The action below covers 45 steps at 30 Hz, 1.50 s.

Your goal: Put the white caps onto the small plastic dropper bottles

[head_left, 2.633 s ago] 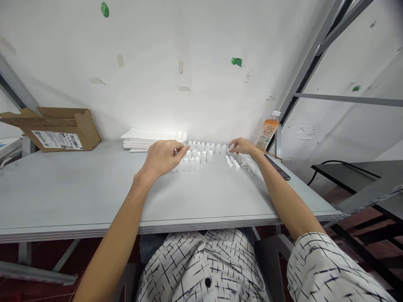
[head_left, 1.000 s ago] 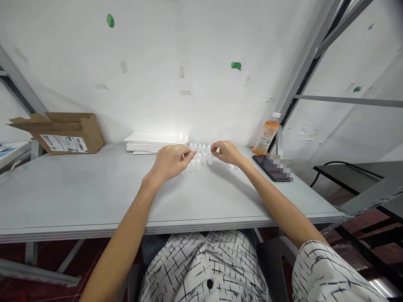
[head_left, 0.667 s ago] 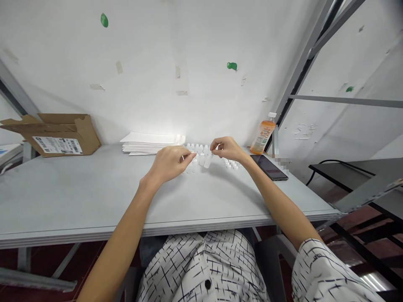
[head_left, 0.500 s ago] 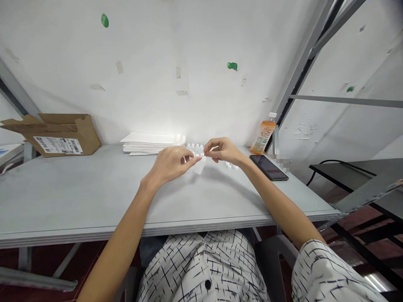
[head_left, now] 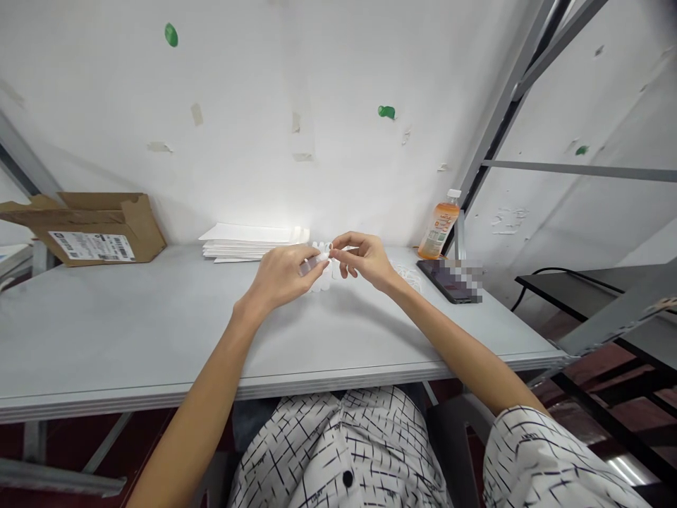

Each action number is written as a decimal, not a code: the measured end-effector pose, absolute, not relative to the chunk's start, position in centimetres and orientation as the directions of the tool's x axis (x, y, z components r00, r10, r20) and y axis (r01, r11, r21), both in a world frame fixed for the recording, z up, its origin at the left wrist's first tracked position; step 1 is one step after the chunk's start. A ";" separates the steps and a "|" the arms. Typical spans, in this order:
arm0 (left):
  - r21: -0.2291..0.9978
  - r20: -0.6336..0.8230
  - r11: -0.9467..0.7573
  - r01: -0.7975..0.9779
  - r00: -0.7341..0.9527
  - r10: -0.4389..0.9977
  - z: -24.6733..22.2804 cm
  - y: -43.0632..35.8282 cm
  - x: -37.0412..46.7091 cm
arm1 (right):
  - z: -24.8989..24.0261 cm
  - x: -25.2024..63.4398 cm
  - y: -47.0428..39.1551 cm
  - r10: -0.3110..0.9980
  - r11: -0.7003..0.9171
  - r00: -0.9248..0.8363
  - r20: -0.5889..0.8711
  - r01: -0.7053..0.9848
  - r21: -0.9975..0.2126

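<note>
My left hand (head_left: pixel 283 276) is closed on a small translucent plastic bottle (head_left: pixel 311 265), held tilted above the table with its neck towards the right. My right hand (head_left: pixel 364 259) meets that neck, thumb and forefinger pinching a small white ring (head_left: pixel 328 248). Whether the ring sits around the neck or only touches it, I cannot tell. Several more small white bottles (head_left: pixel 320 283) stand behind and below the fingers, partly hidden. To the right of my right wrist lies a loose heap of white rings (head_left: pixel 410 276).
A stack of white flat sheets or envelopes (head_left: pixel 243 243) lies at the back. An opened cardboard box (head_left: pixel 106 233) stands at the left. On the right are an orange drink bottle (head_left: pixel 440 227) and a dark phone (head_left: pixel 447 281). A metal frame post (head_left: pixel 489 152) rises there.
My right hand has shifted left, up to the neck of the bottle. The bottle, which hung downward below my left fingers, is now tipped sideways under them. The white ring now shows.
</note>
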State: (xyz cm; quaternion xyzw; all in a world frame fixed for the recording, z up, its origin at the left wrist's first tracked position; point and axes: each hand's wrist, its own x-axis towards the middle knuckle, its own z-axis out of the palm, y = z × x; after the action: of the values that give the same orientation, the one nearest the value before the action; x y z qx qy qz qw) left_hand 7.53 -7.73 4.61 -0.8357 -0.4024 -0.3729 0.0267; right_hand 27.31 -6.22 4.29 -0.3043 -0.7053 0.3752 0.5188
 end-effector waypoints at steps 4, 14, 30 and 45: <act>0.204 0.653 -0.667 0.716 0.408 0.638 4.6 -7.7 7.5 | 3.4 26.8 -6.1 0.758 0.646 -0.289 0.585 0.206 -0.735; 0.151 0.600 -0.663 0.734 0.465 0.651 4.4 -7.6 7.7 | 2.0 26.5 -5.6 0.571 0.725 -0.328 0.753 0.631 -0.275; 0.111 0.621 -0.657 0.746 0.464 0.631 4.5 -7.7 7.7 | 2.2 25.7 -5.9 0.586 0.647 -0.217 0.781 0.706 -0.289; 0.099 0.633 -0.643 0.759 0.451 0.629 4.4 -7.7 7.7 | 2.3 25.7 -6.1 0.603 0.604 -0.190 0.775 0.743 -0.288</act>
State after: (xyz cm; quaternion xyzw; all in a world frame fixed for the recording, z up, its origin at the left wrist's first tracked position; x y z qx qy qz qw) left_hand 7.71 -7.69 4.43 -0.8459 -0.4103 -0.3258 0.0998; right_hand 25.69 -6.13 2.25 -0.4382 -0.7678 -0.0759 0.4612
